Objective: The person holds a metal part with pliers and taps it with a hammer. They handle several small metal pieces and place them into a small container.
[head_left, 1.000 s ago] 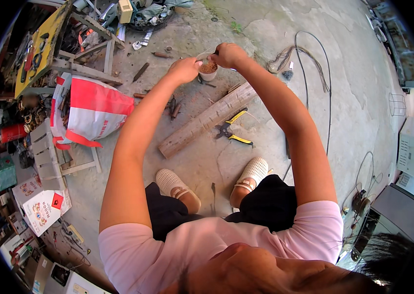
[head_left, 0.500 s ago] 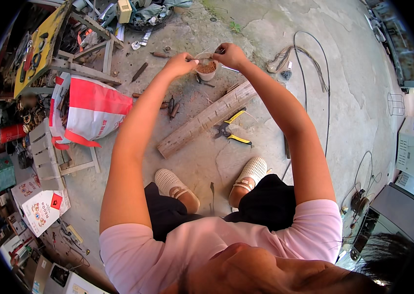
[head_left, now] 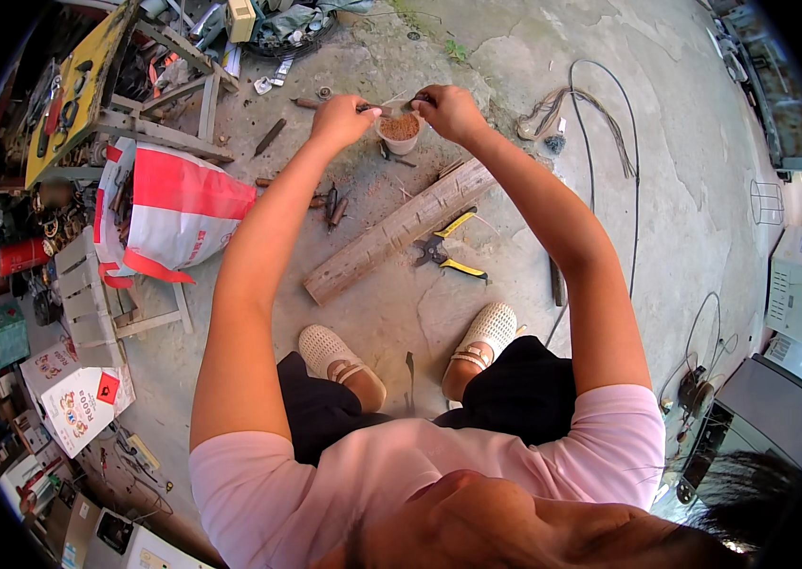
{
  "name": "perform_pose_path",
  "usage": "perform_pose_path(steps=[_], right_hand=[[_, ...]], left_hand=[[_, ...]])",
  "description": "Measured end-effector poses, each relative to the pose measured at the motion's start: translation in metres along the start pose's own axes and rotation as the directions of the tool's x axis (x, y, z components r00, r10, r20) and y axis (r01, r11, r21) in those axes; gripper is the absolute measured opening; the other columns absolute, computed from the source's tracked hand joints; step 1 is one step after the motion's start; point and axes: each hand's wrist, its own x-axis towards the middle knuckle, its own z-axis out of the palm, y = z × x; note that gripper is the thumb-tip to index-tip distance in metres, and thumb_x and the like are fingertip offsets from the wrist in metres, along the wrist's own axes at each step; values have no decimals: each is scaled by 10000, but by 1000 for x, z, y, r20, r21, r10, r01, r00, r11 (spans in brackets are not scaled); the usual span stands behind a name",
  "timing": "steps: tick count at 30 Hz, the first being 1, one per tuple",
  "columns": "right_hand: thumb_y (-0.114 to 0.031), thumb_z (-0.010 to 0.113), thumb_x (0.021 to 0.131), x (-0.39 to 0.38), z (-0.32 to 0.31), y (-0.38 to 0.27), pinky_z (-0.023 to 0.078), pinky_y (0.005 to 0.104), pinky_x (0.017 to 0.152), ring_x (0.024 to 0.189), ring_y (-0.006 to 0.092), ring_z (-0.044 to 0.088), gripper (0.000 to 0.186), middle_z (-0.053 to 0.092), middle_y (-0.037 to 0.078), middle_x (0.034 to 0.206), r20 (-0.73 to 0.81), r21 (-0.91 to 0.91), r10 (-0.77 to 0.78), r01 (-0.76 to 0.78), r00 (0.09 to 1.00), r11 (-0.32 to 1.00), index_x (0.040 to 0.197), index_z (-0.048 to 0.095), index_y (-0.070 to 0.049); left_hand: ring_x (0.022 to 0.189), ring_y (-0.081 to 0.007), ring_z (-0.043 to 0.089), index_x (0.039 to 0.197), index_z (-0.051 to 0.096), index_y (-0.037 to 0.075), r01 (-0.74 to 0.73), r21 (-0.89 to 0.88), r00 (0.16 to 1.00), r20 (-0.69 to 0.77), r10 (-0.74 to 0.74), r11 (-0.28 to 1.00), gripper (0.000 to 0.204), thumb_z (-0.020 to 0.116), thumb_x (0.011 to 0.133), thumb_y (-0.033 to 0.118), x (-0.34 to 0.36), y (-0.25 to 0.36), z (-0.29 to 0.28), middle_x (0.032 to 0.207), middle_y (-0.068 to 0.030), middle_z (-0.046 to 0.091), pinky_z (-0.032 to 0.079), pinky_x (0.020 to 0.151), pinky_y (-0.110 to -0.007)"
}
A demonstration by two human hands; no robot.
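My left hand (head_left: 342,121) pinches a short brown piece (head_left: 378,109) at the left of a small pale cup (head_left: 401,144) filled with brown granular material. On the cup's right, my right hand (head_left: 448,116) grips a small dark object (head_left: 424,98), too small to make out. Just below, a long rough wooden piece (head_left: 391,222) lies diagonally on the floor, with yellow-and-black handled cutters (head_left: 439,248) beside it. Several brown cylindrical pieces (head_left: 334,211) are scattered left of the wood.
A red-and-white sack (head_left: 183,194) slumps beside a cluttered wooden stand (head_left: 168,123) at left, under a yellow board (head_left: 73,85). Cables (head_left: 636,171) cross the concrete floor at right; appliances (head_left: 790,284) line the right edge. My feet (head_left: 486,337) are below the wood.
My hands have drawn apart over the cup: the left has shifted left and upward, the right slightly rightward. More of the cup's brown contents shows between them.
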Motion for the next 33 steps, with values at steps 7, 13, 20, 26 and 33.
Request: perform_pose_path(steps=[7, 13, 20, 26, 33], right_hand=[[-238, 640, 801, -9, 16, -18, 517, 434, 687, 767, 351, 653, 205, 666, 180, 786, 48, -263, -162, 169, 986, 950, 819, 675, -37], [-195, 639, 792, -10, 21, -12, 513, 437, 704, 765, 353, 649, 168, 663, 180, 782, -7, -168, -170, 166, 985, 972, 812, 666, -30], [-211, 642, 807, -11, 11, -12, 509, 435, 719, 781, 373, 637, 182, 660, 191, 817, -44, -66, -157, 154, 987, 986, 857, 667, -38], [-196, 645, 825, -11, 12, -24, 506, 440, 722, 788, 376, 636, 187, 659, 197, 816, -71, -111, -110, 101, 991, 989, 902, 664, -27], [-195, 649, 821, -11, 2, -20, 504, 444, 710, 778, 380, 632, 185, 654, 197, 804, -135, -81, -124, 113, 983, 990, 899, 656, -27]], left_hand=[[848, -339, 644, 908, 684, 39, -44, 268, 999, -11, 49, 962, 333, 673, 826, 361, -11, 46, -4, 844, -159, 678, 490, 751, -420], [874, -345, 638, 924, 661, 32, -30, 248, 999, -17, 36, 968, 323, 662, 843, 344, -9, 51, -2, 853, -166, 673, 484, 763, -442], [870, -308, 641, 1027, 648, 15, -4, -8, 998, -68, 3, 1000, 398, 672, 837, 364, -12, 41, 1, 875, -141, 674, 481, 772, -402], [891, -295, 625, 1205, 587, -8, -91, -8, 987, -132, 89, 996, 555, 692, 807, 365, 1, -5, 24, 924, -163, 660, 480, 803, -373], [900, -283, 587, 1265, 552, 37, 108, -136, 989, -91, -120, 985, 499, 593, 789, 180, 0, 3, 21, 986, -139, 622, 460, 801, -367]])
